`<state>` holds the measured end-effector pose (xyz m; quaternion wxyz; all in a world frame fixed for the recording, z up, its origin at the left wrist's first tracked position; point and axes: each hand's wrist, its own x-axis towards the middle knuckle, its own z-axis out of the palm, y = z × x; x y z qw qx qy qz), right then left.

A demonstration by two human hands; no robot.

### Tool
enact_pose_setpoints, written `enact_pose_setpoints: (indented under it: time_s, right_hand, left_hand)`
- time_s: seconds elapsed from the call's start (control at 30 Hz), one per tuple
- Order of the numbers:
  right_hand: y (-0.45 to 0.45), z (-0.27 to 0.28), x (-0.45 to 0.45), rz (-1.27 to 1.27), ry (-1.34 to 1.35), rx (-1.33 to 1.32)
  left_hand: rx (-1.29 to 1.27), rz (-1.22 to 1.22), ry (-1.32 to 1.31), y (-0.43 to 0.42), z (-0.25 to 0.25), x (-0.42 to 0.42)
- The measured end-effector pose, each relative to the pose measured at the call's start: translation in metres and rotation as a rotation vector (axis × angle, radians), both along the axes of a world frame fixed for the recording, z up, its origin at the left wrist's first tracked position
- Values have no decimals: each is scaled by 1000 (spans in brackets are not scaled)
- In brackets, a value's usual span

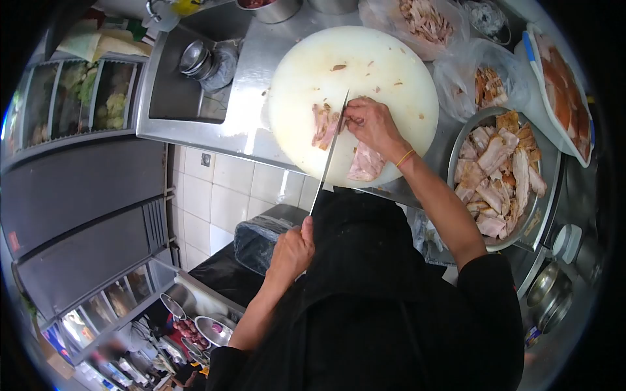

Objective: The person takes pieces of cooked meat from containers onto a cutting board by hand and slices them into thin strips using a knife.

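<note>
My left hand [293, 251] is closed round the handle of a long knife [330, 151]. The blade reaches up across a round white cutting board [293, 72]. Just right of the blade, my right hand [375, 127] has its fingers bent and pressed together on a small piece of meat, mostly hidden under the fingertips. Left of the blade lie several cut slices of pale pink meat [323, 127]. A larger chunk of meat [367, 163] rests below my right hand, near the board's front edge. Brown scraps [338, 67] dot the board.
On the right stands a metal bowl [454, 163] of cooked meat pieces. Plastic bags [450, 81] of sliced meat and a white tray [544, 85] of meat lie behind it. A sink [173, 91] holding metal cups is at left. Below the counter sits a lined bin [257, 238].
</note>
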<state>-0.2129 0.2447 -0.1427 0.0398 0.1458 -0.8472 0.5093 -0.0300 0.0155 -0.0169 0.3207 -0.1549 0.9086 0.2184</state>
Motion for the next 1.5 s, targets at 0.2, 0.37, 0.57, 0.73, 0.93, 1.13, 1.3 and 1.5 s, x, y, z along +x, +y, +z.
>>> enact_pose_setpoints:
  time_s: [0.2,0.37,0.57,0.73,0.93,1.13,1.3,1.5]
  right_hand:
    - [-2,3,7,13,69,68]
    - [-11,-3,15,27,140,72]
    - [-6,-5,9,-18,-85,-77]
    - [16,2,32,-214,-152,-229]
    - [28,12,86,-169,129,56]
    - [10,9,90,-319,146,96]
    - [2,9,90,-400,154,164]
    - [-1,4,87,-418,223,208]
  left_hand:
    - [-20,-6,10,-4,24,10]
    - [58,-80,72,2,1,7]
    - [174,209,45,10,-8,-42]
    - [155,139,165,0,7,-8]
    - [72,31,131,3,-5,25]
    - [102,33,141,9,16,29]
    - [49,17,73,14,32,42]
    - [-24,-35,4,1,48,60]
